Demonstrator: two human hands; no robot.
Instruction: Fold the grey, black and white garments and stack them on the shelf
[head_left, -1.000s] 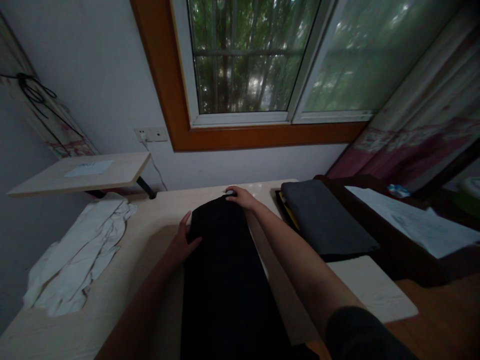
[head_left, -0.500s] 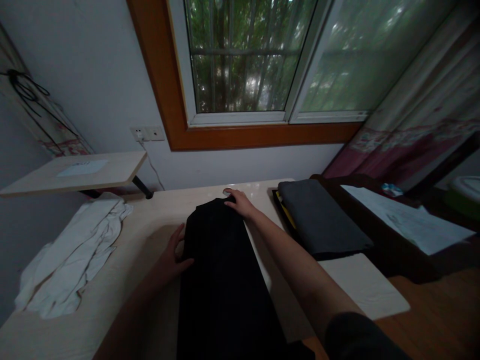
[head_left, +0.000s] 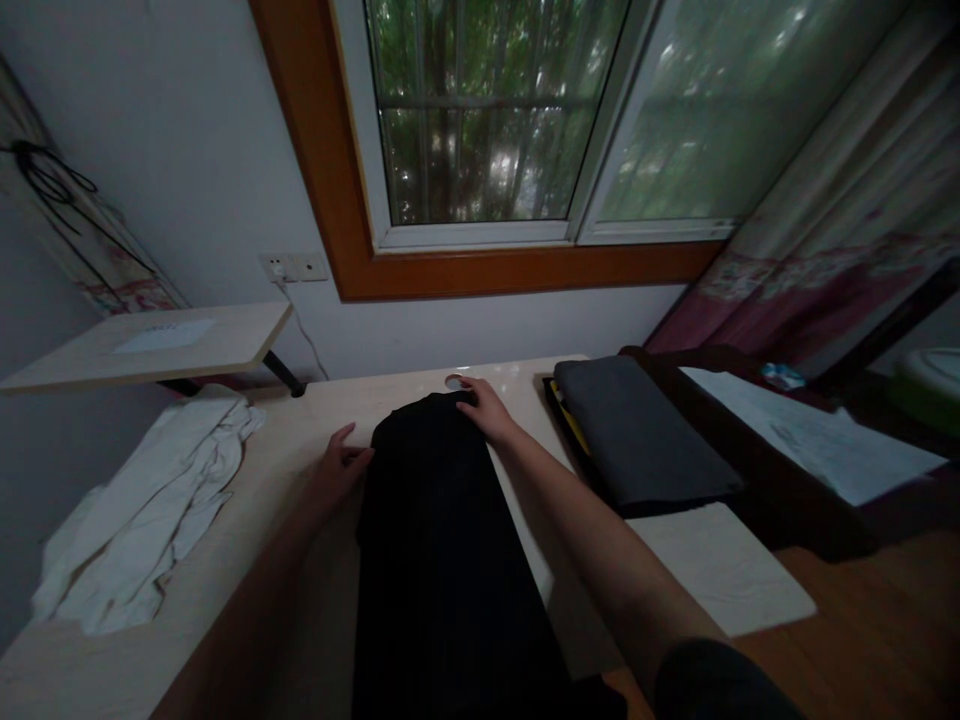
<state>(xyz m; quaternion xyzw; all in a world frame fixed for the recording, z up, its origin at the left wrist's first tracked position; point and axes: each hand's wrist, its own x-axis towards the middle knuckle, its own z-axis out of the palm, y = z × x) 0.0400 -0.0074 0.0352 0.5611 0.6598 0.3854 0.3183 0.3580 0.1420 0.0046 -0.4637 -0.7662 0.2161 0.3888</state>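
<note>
A long black garment (head_left: 442, 560) lies lengthwise on the pale table (head_left: 300, 420), its far end rounded and its near end running out of the bottom of the view. At the far right corner my right hand (head_left: 487, 410) has thumb and fingers closed around the cloth's edge. My left hand (head_left: 341, 468) is beside the upper left edge, fingers apart, with the thumb tip against or very near the fabric. The garment's exact kind cannot be made out in the dark.
Crumpled white cloth (head_left: 150, 510) lies at the left, below a small raised shelf (head_left: 217, 340). A folded grey cloth (head_left: 645, 430) rests on a dark tray at the right. Beyond it is a sheet of paper (head_left: 810, 430). A window (head_left: 495, 110) is behind the table.
My left hand has shifted away from me and slightly left, its thumb coming off the top of the cloth to its edge. The garment's far end looks smoother and rounder; my right hand has barely moved.
</note>
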